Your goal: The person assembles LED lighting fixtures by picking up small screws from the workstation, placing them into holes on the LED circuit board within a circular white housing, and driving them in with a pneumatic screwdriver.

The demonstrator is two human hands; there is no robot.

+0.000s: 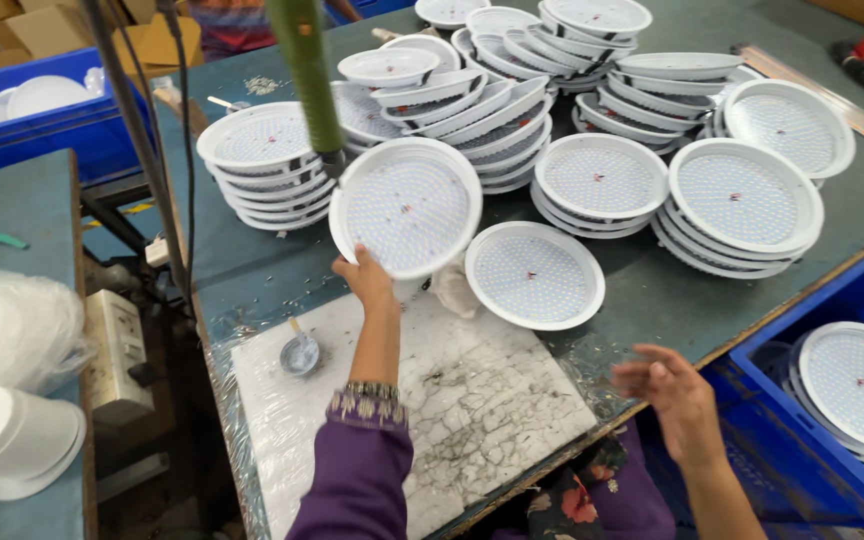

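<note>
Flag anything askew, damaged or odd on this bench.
The white work pad is cracked and scuffed all over. The far stacks of light discs lean and slide over each other, unlike the neat stack at left. The left hand holds one disc tilted up; the right hand is empty.

Stacks of round white LED lamp discs [512, 95] far on grey-green table [672, 310]; single white disc [535, 275] nearer, right of tilted white disc [407, 207]; small metal scoop [299, 354] near left on cracked white slab [462, 400]; blue plastic crate [852, 310] near right.
</note>
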